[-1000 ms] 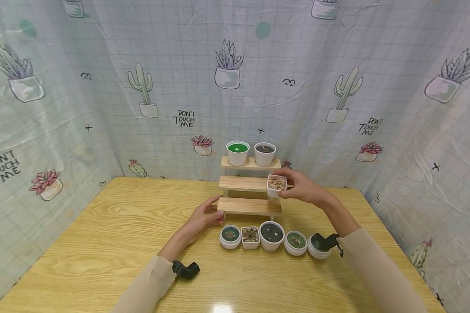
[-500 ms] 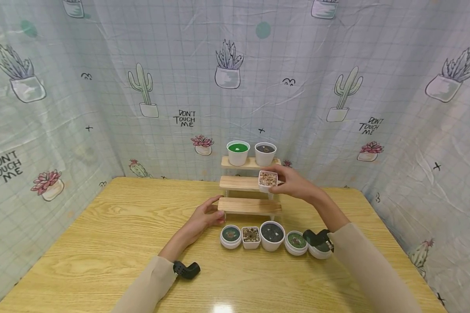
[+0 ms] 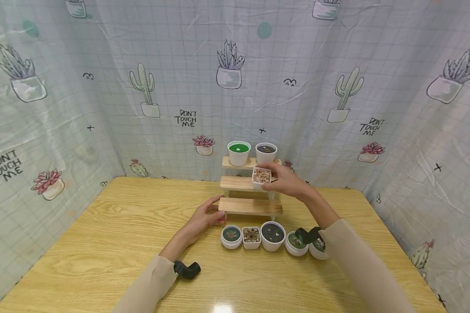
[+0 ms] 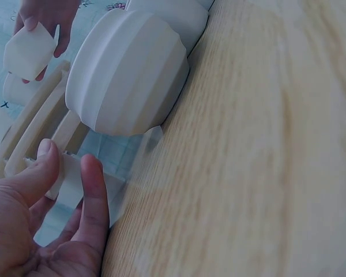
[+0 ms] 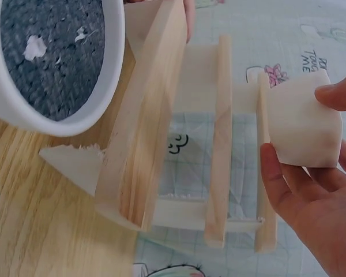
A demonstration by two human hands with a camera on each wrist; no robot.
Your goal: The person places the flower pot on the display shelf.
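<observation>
on the top step (image 3: pixel 251 163) of a wooden stand (image 3: pixel 235 207), two round pots are seated side by side: a green-filled pot (image 3: pixel 239 153) at left and a brown-filled pot (image 3: pixel 266 152) at right, the latter's base partly hidden by the right hand (image 3: pixel 285 180). in front of the stand five white pots are lined up: a low ribbed pot (image 3: pixel 231 243), a square pebble pot (image 3: pixel 251 238), a taller grey-filled pot (image 3: pixel 273 237), a green-topped pot (image 3: pixel 293 248) and an end pot (image 3: pixel 317 253), the last two partly covered by a black wrist camera (image 3: pixel 307 235).

a small square pot (image 3: pixel 261 177) of pale gravel is pinched upright between the right thumb and fingers, before the middle step (image 3: pixel 236 183); whether its base is touching cannot be told. the left end of the lowest step (image 3: pixel 250 205) is gripped by the left hand (image 3: pixel 203 217), thumb and fingers slightly parted around it.

all is borne by a wood-grained table (image 3: pixel 102 243), enclosed at back and sides by a pale gridded curtain (image 3: pixel 172 43) printed with potted cacti.

a wide stretch of wood is seen from the left arm to the table's left edge; the narrower right side is crossed by the right forearm (image 3: pixel 317 206). between lowest step and front row, only a narrow gap is left.
</observation>
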